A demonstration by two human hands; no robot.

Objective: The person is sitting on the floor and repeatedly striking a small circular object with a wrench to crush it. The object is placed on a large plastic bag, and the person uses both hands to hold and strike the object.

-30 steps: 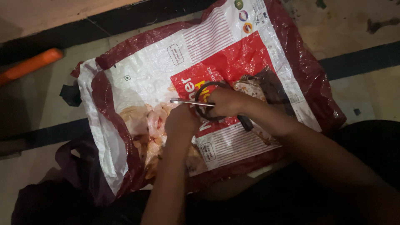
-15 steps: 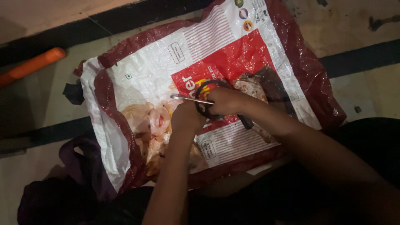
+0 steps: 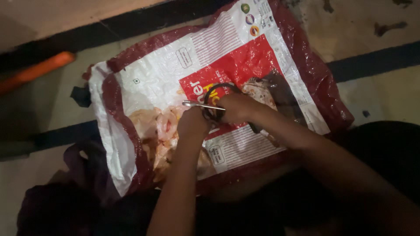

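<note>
At frame centre, the right hand (image 3: 236,109) grips black-handled metal scissors (image 3: 210,105) (blades closed); the left hand (image 3: 192,124) pinches pale raw meat (image 3: 159,131) on the red-and-white plastic sack (image 3: 175,65).

red-and-white printed plastic sack (image 3: 175,74) flat on floor | pale raw meat pieces (image 3: 159,131) on sack near its left edge | metal scissors with dark handles (image 3: 208,106) right of meat, over sack centre | orange rod (image 3: 37,72) beyond sack's left edge
</note>
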